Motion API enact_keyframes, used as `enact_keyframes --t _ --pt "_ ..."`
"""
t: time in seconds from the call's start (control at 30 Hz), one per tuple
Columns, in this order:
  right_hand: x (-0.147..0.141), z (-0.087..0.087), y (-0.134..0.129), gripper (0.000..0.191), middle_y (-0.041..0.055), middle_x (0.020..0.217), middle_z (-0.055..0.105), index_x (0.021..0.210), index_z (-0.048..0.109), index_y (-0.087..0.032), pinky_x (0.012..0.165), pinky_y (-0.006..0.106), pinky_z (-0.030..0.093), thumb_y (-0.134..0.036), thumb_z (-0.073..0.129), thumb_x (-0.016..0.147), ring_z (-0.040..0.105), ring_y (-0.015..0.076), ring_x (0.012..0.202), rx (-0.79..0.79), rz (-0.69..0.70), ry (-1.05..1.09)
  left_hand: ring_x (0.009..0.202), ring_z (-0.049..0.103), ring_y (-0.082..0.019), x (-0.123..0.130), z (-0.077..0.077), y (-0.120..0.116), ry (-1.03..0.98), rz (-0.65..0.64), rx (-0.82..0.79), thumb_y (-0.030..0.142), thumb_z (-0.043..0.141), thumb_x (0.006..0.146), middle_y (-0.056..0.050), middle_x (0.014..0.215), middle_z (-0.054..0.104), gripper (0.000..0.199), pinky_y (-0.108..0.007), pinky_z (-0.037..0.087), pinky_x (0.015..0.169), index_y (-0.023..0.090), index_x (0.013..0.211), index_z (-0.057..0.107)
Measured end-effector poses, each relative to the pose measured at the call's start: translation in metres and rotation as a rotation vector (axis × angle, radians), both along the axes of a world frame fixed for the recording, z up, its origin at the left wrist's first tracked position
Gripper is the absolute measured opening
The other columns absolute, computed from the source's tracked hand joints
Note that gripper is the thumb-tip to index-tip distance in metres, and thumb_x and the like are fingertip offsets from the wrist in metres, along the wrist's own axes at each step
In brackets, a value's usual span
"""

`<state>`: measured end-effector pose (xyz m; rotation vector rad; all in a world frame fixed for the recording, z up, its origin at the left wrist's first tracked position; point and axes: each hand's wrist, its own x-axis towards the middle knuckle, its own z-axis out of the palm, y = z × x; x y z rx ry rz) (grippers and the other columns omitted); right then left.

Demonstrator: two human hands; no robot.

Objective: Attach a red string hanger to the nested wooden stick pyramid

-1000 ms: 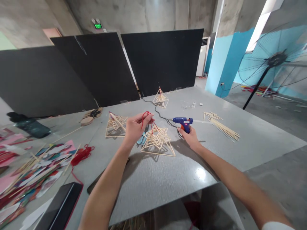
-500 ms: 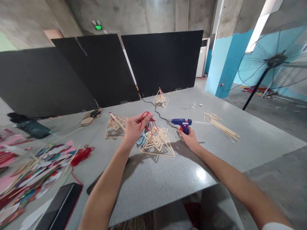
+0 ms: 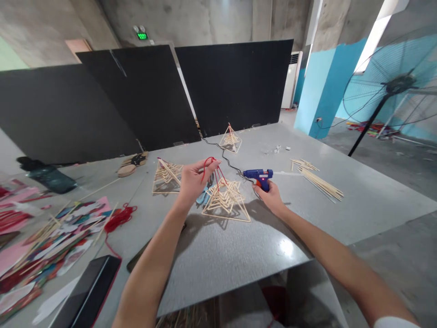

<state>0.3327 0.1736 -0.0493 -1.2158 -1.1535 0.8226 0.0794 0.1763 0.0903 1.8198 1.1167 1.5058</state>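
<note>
Drawing the glue gun (image 3: 258, 175) slightly nearer the stick frame (image 3: 226, 200), the right hand (image 3: 272, 197) has lowered it a touch over the last second. The nozzle points toward the frame but stands apart from it, so I judge that no glue is going on at this moment. The frame itself has hardly shifted: it sits on the grey table (image 3: 205, 269) in front of the person, between and below the two hands.

The left hand (image 3: 191, 182) has stayed almost where it was, raised above the frame's left side, wrist bent inward, thumb and fingers pinched on red yarn (image 3: 217, 180). A loop rises over those fingers, and strands run down to the frame, looking fairly taut. The right hand is wrapped around the gun's handle, forearm stretched in from the right; I can't tell whether its trigger is squeezed.
</note>
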Motion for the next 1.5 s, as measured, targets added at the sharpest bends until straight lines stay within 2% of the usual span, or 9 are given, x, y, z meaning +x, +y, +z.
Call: enact_keyframes --t 0.3,0.47,0.53,0.63,0.73,0.9,1.1,1.5 --pt "-0.003 0.0 -0.004 0.045 -0.0032 0.064 0.049 0.075 0.062 -0.02 0.054 0.029 0.032 -0.061 0.08 0.072 0.037 0.012 0.059 0.005 0.012 -0.052 0.056 0.046 -0.01 0.003 -0.007 0.006 -0.057 -0.071 -0.028 0.057 0.081 0.088 0.0 0.072 0.065 0.038 -0.025 0.037 0.053 0.019 0.088 0.085" --pt "-0.003 0.0 -0.004 0.047 -0.0036 0.062 0.048 0.075 0.062 -0.02 0.054 0.029 0.033 -0.063 0.081 0.071 0.037 0.0119 0.058 0.005 0.011 -0.067 0.053 0.039 -0.008 0.002 -0.012 0.011 -0.09 -0.095 -0.048 0.055 0.083 0.088 0.004 0.059 0.052 0.037 -0.024 0.031 0.049 0.018 0.082 0.083" --pt "-0.003 0.0 -0.004 0.047 -0.0035 0.062 0.048 0.075 0.063 -0.02 0.054 0.029 0.033 -0.063 0.081 0.071 0.037 0.012 0.058 0.003 0.01 -0.069 0.052 0.043 -0.008 0.002 -0.012 0.011 -0.11 -0.136 -0.078 0.053 0.083 0.09 0.003 0.06 0.057 0.036 -0.023 0.034 0.048 0.018 0.081 0.083" --pt "-0.003 -0.001 -0.003 0.046 -0.0032 0.063 0.049 0.075 0.064 -0.02 0.054 0.029 0.033 -0.063 0.082 0.071 0.038 0.0121 0.058 0.002 0.008 -0.071 0.06 0.059 -0.012 0.005 -0.009 0.008 -0.125 -0.164 -0.088 0.051 0.083 0.09 -0.003 0.072 0.072 0.034 -0.023 0.047 0.052 0.017 0.084 0.084" --pt "-0.003 -0.001 -0.004 0.047 -0.0028 0.064 0.05 0.076 0.065 -0.019 0.055 0.029 0.034 -0.063 0.082 0.071 0.039 0.0124 0.059 0.003 0.01 -0.07 0.07 0.07 -0.016 0.007 -0.008 0.007 -0.161 -0.166 -0.083 0.052 0.083 0.088 -0.006 0.077 0.077 0.036 -0.024 0.054 0.057 0.016 0.087 0.085" --pt "-0.004 0.001 -0.006 0.046 -0.0029 0.063 0.05 0.074 0.063 -0.02 0.054 0.029 0.034 -0.062 0.081 0.072 0.039 0.0125 0.059 -0.004 0.007 -0.065 0.075 0.076 -0.018 0.006 -0.01 0.01 -0.202 -0.156 -0.085 0.055 0.085 0.086 -0.006 0.08 0.08 0.04 -0.029 0.065 0.072 0.015 0.09 0.086" --pt "-0.003 0.001 -0.005 0.046 -0.0027 0.063 0.051 0.076 0.064 -0.019 0.054 0.029 0.034 -0.062 0.081 0.071 0.039 0.0122 0.058 -0.009 0.008 -0.056 0.078 0.079 -0.019 0.003 -0.014 0.014 -0.181 -0.141 -0.079 0.056 0.086 0.085 -0.005 0.083 0.082 0.04 -0.031 0.066 0.084 0.017 0.092 0.088" --pt "-0.004 0.008 -0.009 0.042 -0.0018 0.062 0.055 0.074 0.063 -0.02 0.053 0.029 0.036 -0.057 0.082 0.071 0.043 0.0122 0.056 0.031 -0.047 -0.04 0.079 0.081 -0.02 0.004 -0.015 0.014 -0.17 -0.147 -0.092 0.055 0.086 0.086 -0.006 0.085 0.083 0.038 -0.031 0.065 0.084 0.017 0.093 0.087"
